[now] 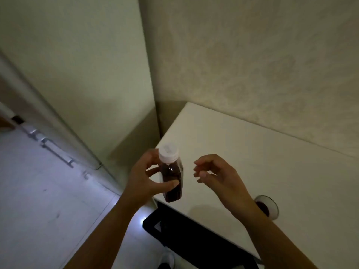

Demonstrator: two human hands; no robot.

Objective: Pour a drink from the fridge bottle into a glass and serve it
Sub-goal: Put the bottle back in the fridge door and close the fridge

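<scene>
A small clear bottle (172, 175) of dark red-brown drink, closed with a white cap (168, 153), is held upright over the table's near left corner. My left hand (144, 178) grips its body, thumb across the front. My right hand (215, 173) hovers just to the right of the bottle, fingers loosely curled and apart, holding nothing. A glass (269, 207) with dark drink in it stands on the white table (262, 162), partly hidden behind my right wrist.
The table sits in a corner against a patterned wall. A black chair (194, 235) is tucked under its near edge. To the left are a pale tiled floor (48, 191) and a door frame with metal fittings.
</scene>
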